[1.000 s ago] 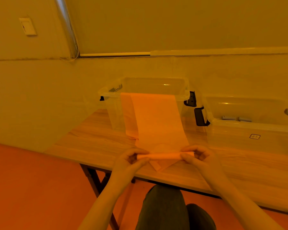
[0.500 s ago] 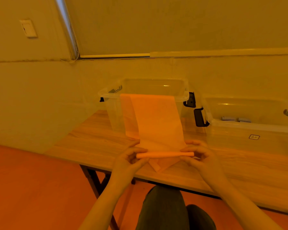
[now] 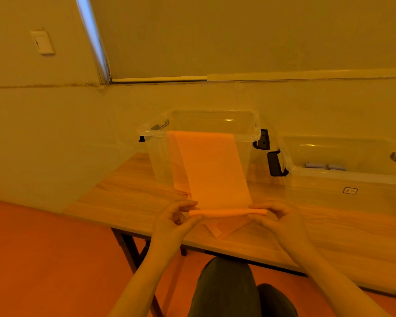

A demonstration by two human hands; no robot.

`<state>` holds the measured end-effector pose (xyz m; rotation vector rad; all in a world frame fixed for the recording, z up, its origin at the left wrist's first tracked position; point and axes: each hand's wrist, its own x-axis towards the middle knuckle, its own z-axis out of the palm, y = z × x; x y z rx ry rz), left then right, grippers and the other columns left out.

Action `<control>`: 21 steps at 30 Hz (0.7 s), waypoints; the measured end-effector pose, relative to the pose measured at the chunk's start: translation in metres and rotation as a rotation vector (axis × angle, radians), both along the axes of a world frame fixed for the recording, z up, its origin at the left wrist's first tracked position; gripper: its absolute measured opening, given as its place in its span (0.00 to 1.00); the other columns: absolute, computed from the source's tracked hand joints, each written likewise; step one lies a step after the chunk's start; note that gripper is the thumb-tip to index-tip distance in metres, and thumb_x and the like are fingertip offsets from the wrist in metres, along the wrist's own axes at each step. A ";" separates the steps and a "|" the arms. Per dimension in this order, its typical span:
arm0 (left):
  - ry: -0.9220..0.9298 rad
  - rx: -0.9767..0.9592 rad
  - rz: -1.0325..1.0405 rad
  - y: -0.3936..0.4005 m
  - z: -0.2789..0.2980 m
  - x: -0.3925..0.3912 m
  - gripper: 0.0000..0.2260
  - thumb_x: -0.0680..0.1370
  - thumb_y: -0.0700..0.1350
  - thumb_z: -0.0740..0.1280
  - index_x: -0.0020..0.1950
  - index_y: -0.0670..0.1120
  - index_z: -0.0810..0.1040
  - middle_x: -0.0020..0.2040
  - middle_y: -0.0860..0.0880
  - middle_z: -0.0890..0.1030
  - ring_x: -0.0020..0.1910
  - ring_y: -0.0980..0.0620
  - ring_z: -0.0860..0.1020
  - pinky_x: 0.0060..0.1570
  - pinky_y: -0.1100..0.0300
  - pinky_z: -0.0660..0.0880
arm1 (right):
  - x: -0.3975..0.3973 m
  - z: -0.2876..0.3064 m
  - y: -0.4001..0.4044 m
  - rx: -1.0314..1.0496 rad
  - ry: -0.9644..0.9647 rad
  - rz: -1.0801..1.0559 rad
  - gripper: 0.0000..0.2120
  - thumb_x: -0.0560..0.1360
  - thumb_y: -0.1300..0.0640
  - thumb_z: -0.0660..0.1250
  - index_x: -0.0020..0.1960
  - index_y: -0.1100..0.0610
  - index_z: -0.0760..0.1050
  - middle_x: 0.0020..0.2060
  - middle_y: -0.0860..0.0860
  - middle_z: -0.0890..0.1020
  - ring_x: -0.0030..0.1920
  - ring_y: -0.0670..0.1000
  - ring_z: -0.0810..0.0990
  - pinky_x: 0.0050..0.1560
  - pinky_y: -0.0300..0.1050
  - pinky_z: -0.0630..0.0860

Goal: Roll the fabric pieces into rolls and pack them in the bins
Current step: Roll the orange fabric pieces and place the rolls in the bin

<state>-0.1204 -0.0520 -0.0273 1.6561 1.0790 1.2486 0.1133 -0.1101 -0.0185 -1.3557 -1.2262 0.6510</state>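
A long orange fabric strip hangs over the front rim of the left clear bin and runs down toward me. Its near end is wound into a thin roll held just above the wooden table. My left hand pinches the roll's left end and my right hand pinches its right end. A second orange piece lies flat on the table under the roll. The right clear bin holds two small pale rolls.
Black latch handles stick out between the two bins. The table's near edge runs just behind my hands, with my dark-trousered knees below it. A wall stands close behind the bins, with orange floor to the left.
The roll has been turned a little further up the strip, so it is slightly thicker and the hanging strip is shorter. Both hands stay at the roll's ends.
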 end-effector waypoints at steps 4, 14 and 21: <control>0.011 0.010 0.021 0.004 0.001 -0.002 0.07 0.72 0.46 0.72 0.48 0.56 0.81 0.41 0.61 0.79 0.41 0.56 0.76 0.41 0.61 0.74 | -0.003 0.001 0.001 -0.019 0.024 -0.018 0.11 0.67 0.58 0.73 0.48 0.47 0.79 0.46 0.44 0.81 0.47 0.41 0.80 0.41 0.34 0.77; -0.071 0.042 -0.057 0.010 0.000 0.003 0.05 0.73 0.45 0.72 0.46 0.46 0.81 0.43 0.51 0.82 0.45 0.51 0.80 0.43 0.59 0.77 | -0.006 0.001 0.003 0.008 0.154 0.035 0.09 0.70 0.64 0.71 0.49 0.56 0.79 0.47 0.46 0.82 0.45 0.40 0.81 0.38 0.34 0.78; -0.155 0.012 -0.049 0.009 0.000 0.005 0.05 0.73 0.35 0.69 0.47 0.43 0.82 0.48 0.46 0.82 0.44 0.50 0.80 0.36 0.65 0.77 | -0.003 -0.003 0.004 0.029 0.168 0.047 0.07 0.67 0.68 0.72 0.43 0.59 0.81 0.48 0.50 0.82 0.46 0.40 0.81 0.43 0.33 0.78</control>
